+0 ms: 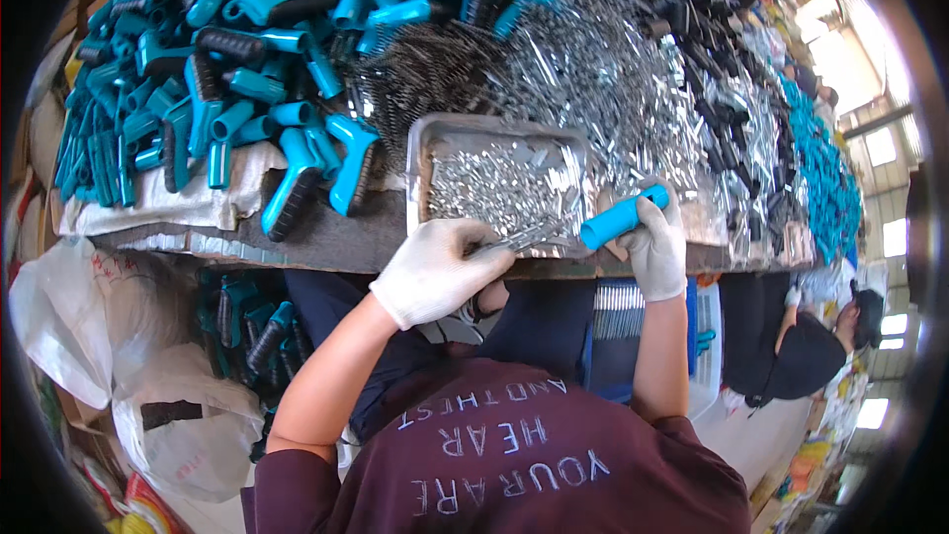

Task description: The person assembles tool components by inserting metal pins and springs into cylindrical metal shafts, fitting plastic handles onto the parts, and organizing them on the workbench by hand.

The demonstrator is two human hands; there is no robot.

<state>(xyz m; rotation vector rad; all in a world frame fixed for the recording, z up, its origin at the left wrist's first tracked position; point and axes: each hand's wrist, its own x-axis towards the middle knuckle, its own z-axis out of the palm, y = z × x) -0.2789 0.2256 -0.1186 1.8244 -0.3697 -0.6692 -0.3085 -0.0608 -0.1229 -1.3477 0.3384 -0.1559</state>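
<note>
White gloves cover both my hands. My left hand (433, 272) is closed at the front edge of a grey metal tray (499, 125), pinching a slim metal part (531, 234) that points to the right. Its exact kind is hard to make out. To the right of it, my right hand (661, 255) grips a turquoise plastic tube (611, 222), tilted so its open end faces left toward the metal part. The two are apart. Many tiny shiny metal pieces (484, 181) fill the tray.
Turquoise-and-black plastic handles (287, 5) heap up at the left, beside dark springs (425, 69). A broad pile of silver metal parts (583, 59) and black parts (707, 30) spreads right. Plastic bags (183, 425) stand lower left. A person in black (801, 356) works at right.
</note>
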